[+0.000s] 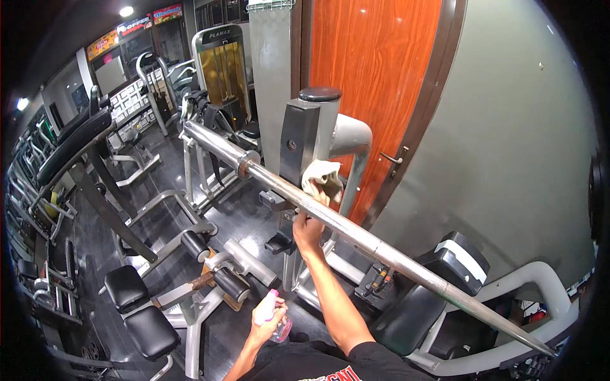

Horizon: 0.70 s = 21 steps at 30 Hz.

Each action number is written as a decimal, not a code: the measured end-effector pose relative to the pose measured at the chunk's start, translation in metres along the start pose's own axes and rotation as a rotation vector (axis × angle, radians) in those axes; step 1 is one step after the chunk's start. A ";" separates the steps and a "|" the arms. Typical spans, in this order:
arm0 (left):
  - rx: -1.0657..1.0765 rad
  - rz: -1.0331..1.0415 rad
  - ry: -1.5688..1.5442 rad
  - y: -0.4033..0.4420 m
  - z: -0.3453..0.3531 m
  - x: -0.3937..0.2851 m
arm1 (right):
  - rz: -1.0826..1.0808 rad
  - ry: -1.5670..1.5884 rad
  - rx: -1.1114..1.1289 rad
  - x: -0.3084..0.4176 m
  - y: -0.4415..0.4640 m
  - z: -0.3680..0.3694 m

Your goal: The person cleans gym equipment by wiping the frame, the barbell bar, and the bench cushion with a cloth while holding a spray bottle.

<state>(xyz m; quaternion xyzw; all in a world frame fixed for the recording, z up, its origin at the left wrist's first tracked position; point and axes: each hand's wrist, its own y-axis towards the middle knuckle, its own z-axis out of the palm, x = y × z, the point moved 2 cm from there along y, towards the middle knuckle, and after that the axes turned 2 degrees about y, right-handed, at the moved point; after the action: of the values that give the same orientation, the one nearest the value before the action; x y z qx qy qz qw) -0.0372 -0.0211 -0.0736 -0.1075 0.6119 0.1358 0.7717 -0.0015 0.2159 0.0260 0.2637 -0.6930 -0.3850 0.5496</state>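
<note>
A long metal barbell (343,225) runs diagonally across the view, from the upper left to the lower right. My right hand (309,222) reaches under and behind the bar, its fingers closed on a cream cloth (323,178). The cloth lies against the machine's upright post (298,136), just above the bar. Low in the middle, my left hand (267,317) is wrapped round a spray bottle (281,329) with a pink and white top and a clear pink body.
Behind the post stands an orange wooden door (372,63) beside a grey wall (508,127). A black padded bench (410,317) is at the lower right. Leg-machine pads (152,330) stand at the lower left, with more gym machines beyond.
</note>
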 end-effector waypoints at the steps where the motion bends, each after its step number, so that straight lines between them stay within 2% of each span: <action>1: -0.011 0.001 -0.001 0.000 -0.001 -0.001 | -0.003 0.001 0.000 -0.016 -0.016 0.005; 3: -0.012 0.011 0.002 0.004 -0.006 0.004 | 0.126 -0.063 0.172 -0.030 -0.041 0.005; 4: -0.006 0.012 0.009 0.003 -0.008 0.006 | 0.069 0.043 0.119 -0.022 -0.050 -0.005; 5: 0.000 0.016 0.007 0.005 -0.008 0.006 | 0.061 0.001 0.128 -0.014 -0.054 -0.013; 9: 0.041 -0.005 0.026 0.013 -0.002 0.010 | 0.239 0.038 0.377 -0.037 -0.118 -0.036; 11: 0.062 -0.009 0.025 0.016 0.002 0.008 | 0.260 0.131 0.379 -0.057 -0.125 -0.041; 13: 0.077 0.013 0.014 0.016 0.008 0.003 | 0.722 0.495 0.234 -0.068 -0.116 -0.046; 15: 0.075 0.019 0.005 0.013 0.008 0.004 | 0.578 0.338 0.093 -0.080 -0.089 -0.047; 16: 0.069 0.010 0.002 0.012 0.008 0.004 | 0.400 0.307 0.042 -0.089 -0.073 -0.041; 18: 0.059 0.001 -0.001 0.010 0.006 0.004 | 0.475 0.513 -0.039 -0.037 0.010 -0.048; 19: 0.051 -0.002 0.002 0.008 0.003 0.005 | 0.380 0.401 -0.060 -0.041 0.029 -0.041; 20: 0.042 -0.005 0.006 0.006 0.002 0.005 | 0.360 0.481 -0.030 -0.016 0.056 -0.041; 21: 0.038 -0.003 0.006 0.005 0.000 0.004 | 0.189 0.506 -0.061 -0.004 0.072 -0.032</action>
<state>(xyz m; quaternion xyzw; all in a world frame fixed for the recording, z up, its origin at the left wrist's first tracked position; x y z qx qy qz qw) -0.0378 -0.0160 -0.0774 -0.0944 0.6166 0.1227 0.7719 0.0345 0.2520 0.0864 0.2686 -0.5433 -0.2746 0.7465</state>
